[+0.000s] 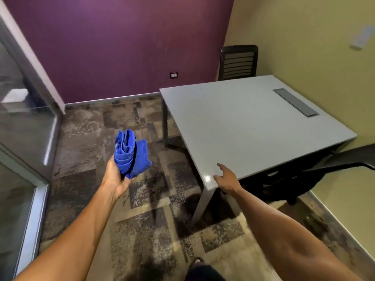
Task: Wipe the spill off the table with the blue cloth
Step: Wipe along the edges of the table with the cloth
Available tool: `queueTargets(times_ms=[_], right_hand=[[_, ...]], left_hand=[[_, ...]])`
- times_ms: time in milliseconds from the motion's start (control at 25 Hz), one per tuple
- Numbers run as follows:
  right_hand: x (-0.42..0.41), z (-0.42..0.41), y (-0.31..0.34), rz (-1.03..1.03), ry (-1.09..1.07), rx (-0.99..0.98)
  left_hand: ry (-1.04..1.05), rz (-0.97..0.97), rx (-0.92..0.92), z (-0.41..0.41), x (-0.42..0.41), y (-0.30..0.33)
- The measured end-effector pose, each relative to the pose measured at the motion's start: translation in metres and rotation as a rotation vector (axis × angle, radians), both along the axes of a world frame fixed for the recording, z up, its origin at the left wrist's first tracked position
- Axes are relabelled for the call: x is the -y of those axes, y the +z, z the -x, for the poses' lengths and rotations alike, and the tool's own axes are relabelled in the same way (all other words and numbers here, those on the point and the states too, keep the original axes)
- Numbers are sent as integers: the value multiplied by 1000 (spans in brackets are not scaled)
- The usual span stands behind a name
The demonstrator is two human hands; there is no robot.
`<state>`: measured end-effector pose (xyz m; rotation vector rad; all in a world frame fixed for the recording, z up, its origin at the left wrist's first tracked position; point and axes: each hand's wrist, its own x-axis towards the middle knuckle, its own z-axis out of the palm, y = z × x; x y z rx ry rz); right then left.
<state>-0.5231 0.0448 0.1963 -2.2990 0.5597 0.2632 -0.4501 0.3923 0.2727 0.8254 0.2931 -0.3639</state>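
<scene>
The left hand point(116, 177) is raised palm-up over the carpet point(142, 220), away from the table point(253, 122). It grips a bunched blue cloth point(130, 154), closed around the lower end; the folds of the cloth stand up above the palm. The cloth is clear of the table, to the left of its near corner, and does not touch it.

The right hand point(227, 179) is extended at the near corner of the table. Its fingers point(222, 168) are spread and hold nothing. The hand lies over the table edge; actual contact with the surface cannot be confirmed.

The table is a pale grey square top on grey legs. A dark rectangular cover plate point(296, 102) is set into the far right part of the top. A small bright glare spot shows near the corner; a spill cannot be identified on the surface.

A black chair point(238, 61) stands behind the table against the purple wall point(121, 47). A second black chair point(304, 175) sits partly under the table on the right side. A glass partition point(24, 122) runs along the left.
</scene>
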Motion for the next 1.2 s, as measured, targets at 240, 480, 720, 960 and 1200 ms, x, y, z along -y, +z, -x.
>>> queueTargets(times_ms=[240, 480, 720, 960, 1200], right_hand=[[21, -20, -22, 34, -95, -48], [26, -43, -46, 13, -120, -132], [21, -63, -65, 98, -32, -268], [2, -79, -105, 351, -237, -345], [1, -86, -141, 382, -322, -239]], left_hand=[[-106, 90, 7, -48, 26, -14], [-335, 13, 33, -93, 45, -42], [-447, -62, 28, -127, 52, -79], [-553, -110, -62, -169, 52, -131], [-433, -209, -60, -200, 79, -184]])
